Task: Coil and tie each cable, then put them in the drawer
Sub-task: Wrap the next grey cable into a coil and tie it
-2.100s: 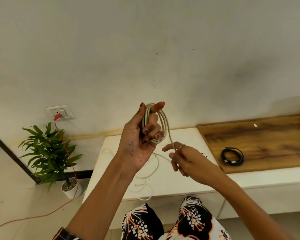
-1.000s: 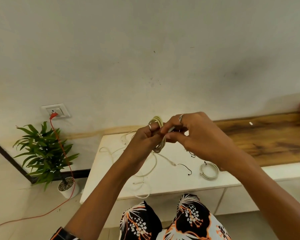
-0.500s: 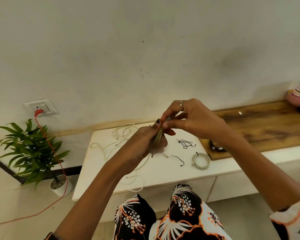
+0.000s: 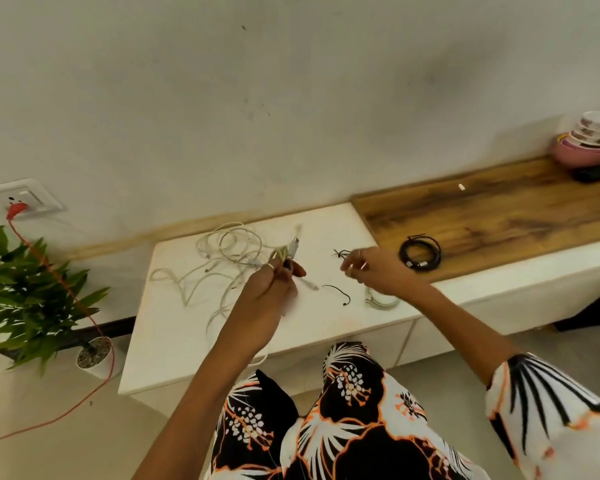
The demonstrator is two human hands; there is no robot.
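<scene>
My left hand (image 4: 267,289) is shut on a coiled white cable (image 4: 284,252) held above the white table (image 4: 187,348); its plug end sticks up past my fingers. My right hand (image 4: 368,271) has its fingers apart and hovers beside a small pile of black twist ties (image 4: 340,253). One loose black tie (image 4: 336,292) lies on the table between my hands. A tangle of loose white cables (image 4: 222,251) lies at the back left. A coiled white cable (image 4: 378,301) rests under my right wrist. A coiled black cable (image 4: 420,252) lies on the wooden top (image 4: 499,216).
Stacked bowls (image 4: 593,136) stand at the far right of the wooden top. A potted plant (image 4: 25,296) sits on the floor at left, below a wall socket (image 4: 21,199) with an orange cord (image 4: 84,306) trailing down. My patterned skirt fills the bottom of the view.
My right hand let go of the coil and moved right toward the black ties. My left hand lowered with the coil. The view tilted down, showing more table.
</scene>
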